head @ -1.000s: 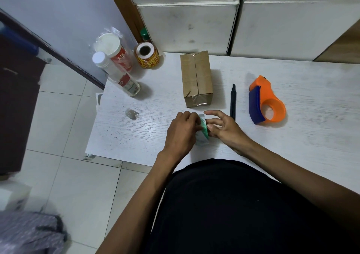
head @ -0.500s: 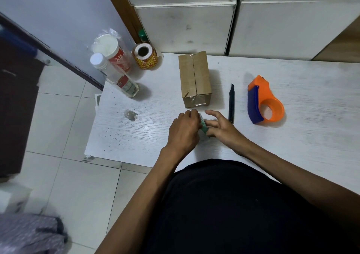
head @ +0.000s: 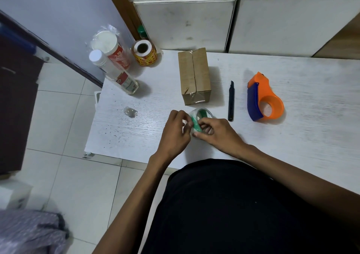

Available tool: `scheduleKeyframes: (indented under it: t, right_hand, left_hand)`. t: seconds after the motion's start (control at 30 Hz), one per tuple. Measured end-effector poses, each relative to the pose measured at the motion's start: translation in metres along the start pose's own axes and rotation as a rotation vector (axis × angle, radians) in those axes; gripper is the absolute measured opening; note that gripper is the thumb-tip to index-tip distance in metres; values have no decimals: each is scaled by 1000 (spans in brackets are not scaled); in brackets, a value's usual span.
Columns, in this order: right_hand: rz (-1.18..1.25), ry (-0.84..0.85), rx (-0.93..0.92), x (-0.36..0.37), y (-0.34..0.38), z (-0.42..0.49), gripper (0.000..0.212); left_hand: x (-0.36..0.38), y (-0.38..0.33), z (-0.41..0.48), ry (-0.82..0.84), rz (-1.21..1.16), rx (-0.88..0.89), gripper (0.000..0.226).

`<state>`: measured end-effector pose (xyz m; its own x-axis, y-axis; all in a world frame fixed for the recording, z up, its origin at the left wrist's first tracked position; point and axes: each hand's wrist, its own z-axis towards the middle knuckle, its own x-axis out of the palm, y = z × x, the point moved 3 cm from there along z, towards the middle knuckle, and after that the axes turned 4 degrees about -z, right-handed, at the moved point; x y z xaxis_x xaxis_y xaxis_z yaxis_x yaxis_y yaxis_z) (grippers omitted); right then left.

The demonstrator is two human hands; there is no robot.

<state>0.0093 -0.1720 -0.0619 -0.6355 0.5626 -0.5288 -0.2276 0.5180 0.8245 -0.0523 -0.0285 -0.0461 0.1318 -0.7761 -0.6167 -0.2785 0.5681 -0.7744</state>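
- Head view, nearest first: I see the left hand [head: 175,132] and the right hand [head: 217,134] both curled round the tape roll [head: 201,115], fingertips pinching its rim from either side.
- The roll, clear with a green core, sits tilted over the near middle of the white table [head: 311,137]; I cannot tell whether it touches the top.
- Just beyond stands the cardboard box [head: 194,76], with a black knife [head: 231,102] to its right, then the orange dispenser [head: 265,100].
- At the far left corner are a clear bottle [head: 116,74] and a label roll [head: 144,53].

One box [head: 194,76], one tape roll [head: 203,114], one dispenser [head: 266,98], one knife [head: 231,100], two bottles [head: 115,74] [head: 114,49], one label roll [head: 145,53]
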Motion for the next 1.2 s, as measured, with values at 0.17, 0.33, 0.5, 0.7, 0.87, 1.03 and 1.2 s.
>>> scheduleKeyframes:
  t: [0.17, 0.33, 0.5, 0.7, 0.87, 1.03, 1.2]
  right_hand:
    - [-111, -24, -65, 2, 3, -3, 21]
    - [-201, -63, -80, -8, -4, -14, 26]
    - [-316, -213, -38, -44, -19, -47, 20]
    - [-492, -614, 32, -119, -30, -90, 23]
    - [-700, -661, 164, -185, -68, -102, 27]
    - [-742, -532, 348, -209, -131, -97, 32]
    - [-750, -449, 348, -199, -153, -84, 28]
  left_hand:
    - [-5, 9, -9, -54, -153, -112, 9]
    - [1, 10, -10, -109, -225, -154, 10]
    - [-2, 5, 6, -208, -186, -83, 17]
    - [-17, -14, 44, -307, -17, 179, 22]
    - [-27, -29, 86, -166, 155, 350, 26]
    - [-25, -31, 112, -29, 295, 395, 30]
    - [-19, -20, 113, 17, 362, 435, 24]
